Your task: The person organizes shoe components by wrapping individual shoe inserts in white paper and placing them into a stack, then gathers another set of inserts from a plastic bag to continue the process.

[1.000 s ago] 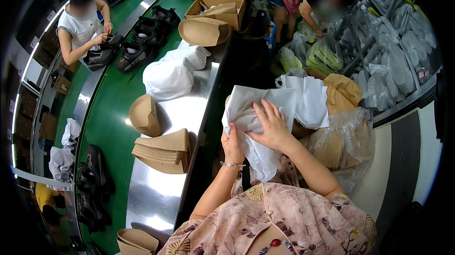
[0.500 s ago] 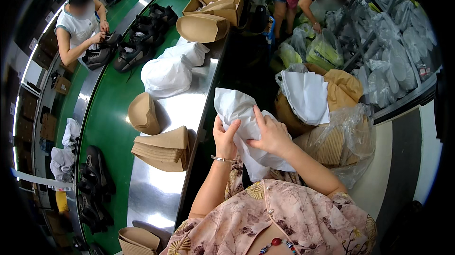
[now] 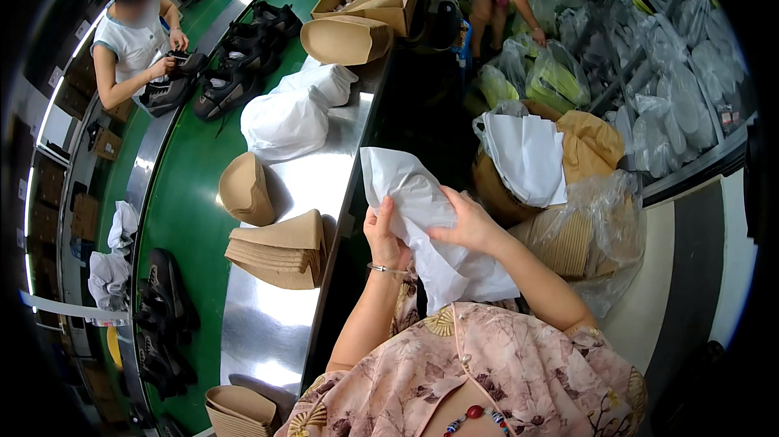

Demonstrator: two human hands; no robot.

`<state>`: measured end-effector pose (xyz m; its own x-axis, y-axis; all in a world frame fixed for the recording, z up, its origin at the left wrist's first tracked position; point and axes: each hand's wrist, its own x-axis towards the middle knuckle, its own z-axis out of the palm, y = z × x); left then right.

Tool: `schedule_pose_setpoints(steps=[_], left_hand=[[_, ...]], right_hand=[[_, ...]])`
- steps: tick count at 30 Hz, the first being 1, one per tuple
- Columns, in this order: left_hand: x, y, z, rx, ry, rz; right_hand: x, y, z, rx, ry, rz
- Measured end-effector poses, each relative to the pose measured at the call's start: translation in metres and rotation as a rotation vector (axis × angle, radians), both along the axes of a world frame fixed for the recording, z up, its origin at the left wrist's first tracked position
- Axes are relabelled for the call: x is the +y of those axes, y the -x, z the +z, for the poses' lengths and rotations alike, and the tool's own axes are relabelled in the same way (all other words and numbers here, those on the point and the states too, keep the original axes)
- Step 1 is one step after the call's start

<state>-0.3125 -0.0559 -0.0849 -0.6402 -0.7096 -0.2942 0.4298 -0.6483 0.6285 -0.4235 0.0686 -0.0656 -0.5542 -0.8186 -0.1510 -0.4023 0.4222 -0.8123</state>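
Note:
A crumpled sheet of white paper (image 3: 418, 198) is held up in front of my body, past the bench's right edge. My left hand (image 3: 385, 236) grips its left side, thumb lying up along the paper. From the right, my right hand (image 3: 472, 223) clasps it, thumb pointing left across the front. The lower part hangs loose toward my lap. Whether anything is inside the paper cannot be seen. On the metal bench (image 3: 268, 331) to my left stand a curved brown cardboard piece (image 3: 246, 189) and a stack of folded cardboard pieces (image 3: 280, 250). White paper bundles (image 3: 284, 124) lie farther up.
A green conveyor (image 3: 191, 193) carries black shoes (image 3: 166, 291) beyond the bench. An open carton (image 3: 365, 3) sits at its far end. To my right, a container holds white sheets (image 3: 527, 157), beside plastic-wrapped cardboard (image 3: 568, 246). Two people work farther off, one handling a shoe.
The paper is drawn smoother and fuller at its upper part. My right index finger has come down from the paper's top, and both hands have shifted their grip slightly.

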Motion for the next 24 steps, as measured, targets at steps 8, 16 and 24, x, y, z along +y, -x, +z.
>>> schedule_pose_setpoints(steps=[8,16,24], left_hand=[[-0.002,0.003,0.001,-0.018,-0.038,-0.029],[0.021,0.005,0.039,-0.358,1.036,0.095],[0.028,0.031,-0.015,-0.531,1.015,-0.192]], right_hand=[[0.004,-0.004,-0.008,0.099,0.06,-0.021],[0.004,0.018,-0.001,0.609,-0.015,-0.311],[-0.01,-0.011,-0.003,0.584,0.186,-0.412]])
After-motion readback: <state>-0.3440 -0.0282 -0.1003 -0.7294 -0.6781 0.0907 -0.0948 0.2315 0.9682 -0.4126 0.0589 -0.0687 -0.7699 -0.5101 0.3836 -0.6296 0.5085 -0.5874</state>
